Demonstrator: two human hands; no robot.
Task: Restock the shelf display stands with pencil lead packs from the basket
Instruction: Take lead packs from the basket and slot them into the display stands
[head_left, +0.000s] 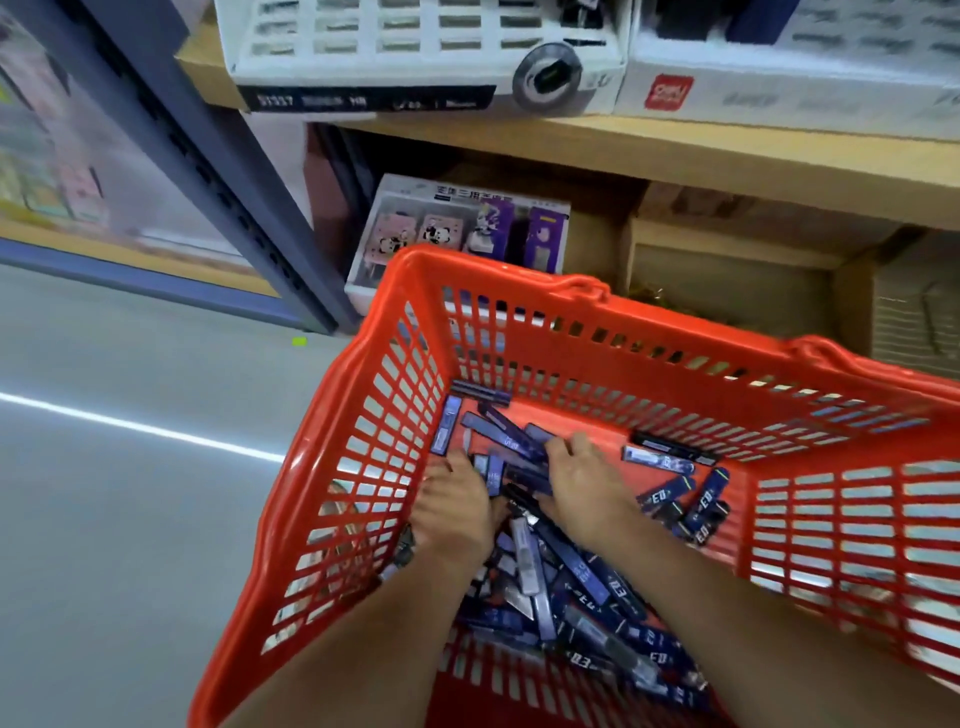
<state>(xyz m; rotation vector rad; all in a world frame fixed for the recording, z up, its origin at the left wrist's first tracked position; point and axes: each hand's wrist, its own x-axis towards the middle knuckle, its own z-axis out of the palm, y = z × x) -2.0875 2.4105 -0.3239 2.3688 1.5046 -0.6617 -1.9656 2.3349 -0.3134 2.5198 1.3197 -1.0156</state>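
A red plastic basket (519, 291) stands on the floor below the shelf and holds several dark blue pencil lead packs (587, 571) in a loose heap. Both hands reach down into it. My left hand (457, 509) lies on the packs at the left side, fingers bent down among them. My right hand (582, 483) rests beside it with its fingers curled over a bunch of packs (511, 441). Whether either hand has a pack firmly gripped is hidden by the backs of the hands. More packs (685, 499) lie scattered to the right.
A wooden shelf (675, 156) runs above the basket, carrying white display boxes (415, 52). Under it stand a box of printed stationery (457, 228) and cardboard cartons (727, 280). A grey metal upright (208, 156) rises at the left; grey floor (130, 493) spreads leftward.
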